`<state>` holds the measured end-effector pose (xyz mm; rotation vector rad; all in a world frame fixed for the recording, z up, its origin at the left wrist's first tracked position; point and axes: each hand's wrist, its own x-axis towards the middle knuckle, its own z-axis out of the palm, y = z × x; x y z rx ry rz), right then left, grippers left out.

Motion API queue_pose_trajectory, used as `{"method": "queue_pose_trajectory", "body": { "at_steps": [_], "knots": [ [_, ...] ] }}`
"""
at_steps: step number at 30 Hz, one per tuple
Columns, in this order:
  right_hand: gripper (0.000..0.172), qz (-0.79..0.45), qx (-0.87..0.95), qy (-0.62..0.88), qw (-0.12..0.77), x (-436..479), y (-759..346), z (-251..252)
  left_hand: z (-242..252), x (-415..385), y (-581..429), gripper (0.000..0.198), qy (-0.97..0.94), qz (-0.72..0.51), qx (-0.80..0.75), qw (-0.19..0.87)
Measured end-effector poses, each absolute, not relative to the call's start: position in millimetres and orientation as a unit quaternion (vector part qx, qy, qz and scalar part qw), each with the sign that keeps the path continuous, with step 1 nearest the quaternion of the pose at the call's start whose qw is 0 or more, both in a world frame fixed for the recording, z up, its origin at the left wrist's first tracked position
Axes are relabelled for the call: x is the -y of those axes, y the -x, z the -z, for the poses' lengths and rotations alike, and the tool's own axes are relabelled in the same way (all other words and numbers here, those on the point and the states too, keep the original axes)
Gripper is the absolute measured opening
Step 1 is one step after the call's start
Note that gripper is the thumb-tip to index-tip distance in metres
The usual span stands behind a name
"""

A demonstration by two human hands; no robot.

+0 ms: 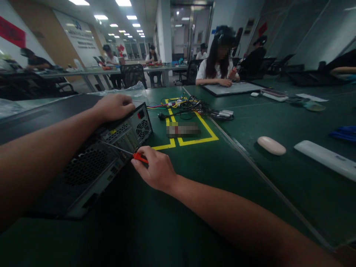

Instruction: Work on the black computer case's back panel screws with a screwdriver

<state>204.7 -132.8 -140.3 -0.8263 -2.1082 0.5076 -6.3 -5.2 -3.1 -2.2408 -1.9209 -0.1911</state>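
Note:
A black computer case (55,107) lies on the green table at my left, its grey rear side with vents turned toward me and to the right. My left hand (115,106) rests on top of the case near its rear edge, fingers laid over the surface and partly hidden. In my right hand (155,167) is a screwdriver (141,158) with an orange handle, held between thumb and fingers. Its thin shaft points left to the rear panel, around the slot covers (124,141). Whether the tip touches a screw cannot be made out. A round fan grille (142,128) shows further along the panel.
Beyond the case lie bundled cables (194,105) and a blurred object (183,130) inside yellow tape (198,141). To the right are a pale oval case (271,145) and a long white object (325,157). A person (219,63) sits opposite at a flat panel (236,88).

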Motion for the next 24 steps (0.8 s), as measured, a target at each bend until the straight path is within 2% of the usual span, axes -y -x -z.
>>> {"method": "queue_pose_trajectory", "body": {
  "at_steps": [8,24],
  "knots": [
    [0.034,-0.205,0.831,0.338,0.392,134.3,-204.8,138.6,4.1,4.6,8.4,0.039,0.756,0.068,0.642,0.108],
    [0.037,-0.214,0.836,0.333,0.379,134.0,-204.7,135.5,3.3,4.0,9.2,0.045,0.761,0.066,0.637,0.102]
  ]
}}
